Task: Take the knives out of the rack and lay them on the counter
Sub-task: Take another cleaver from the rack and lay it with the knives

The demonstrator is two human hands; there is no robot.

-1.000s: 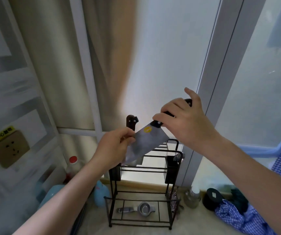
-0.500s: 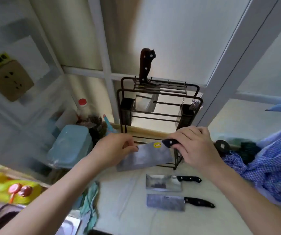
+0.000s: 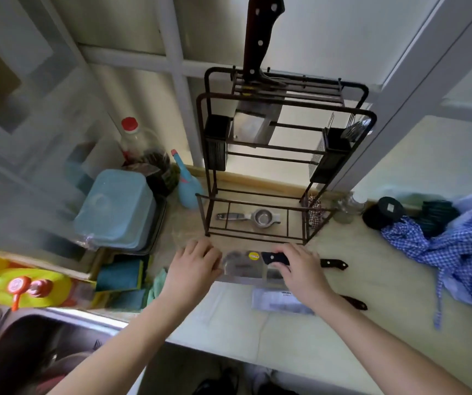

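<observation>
Both hands low on the counter (image 3: 371,280), just in front of the rack (image 3: 283,143). Left hand (image 3: 193,266) at the blunt end of a cleaver (image 3: 243,265), fingers curled on the blade's edge. Right hand (image 3: 303,269) wrapped around the black handle at the other end. Blade flat, or very close to flat, on the counter; too blurry to tell if touching. Yellow sticker (image 3: 254,255) on the blade near the handle.

Two more knives down on the counter already. Second knife (image 3: 333,263) mostly hidden behind the right hand, only the black handle poking out to the right. Third knife (image 3: 283,302) nearer the counter's front edge, blade flat, handle partly under the right wrist.

One knife left in the rack (image 3: 260,35), brown handle sticking straight up from the top, wide blade hanging down inside the bars. Small metal strainer (image 3: 250,217) on the rack's bottom shelf.

Left of the rack: blue spray bottle (image 3: 186,183), clear bottle with a red cap (image 3: 132,138), blue tub (image 3: 115,209). Sink (image 3: 43,343) at the bottom left corner. Right of the rack: small glass jar (image 3: 345,206), black round lid (image 3: 383,212), blue checked cloth (image 3: 451,252) in a heap.
</observation>
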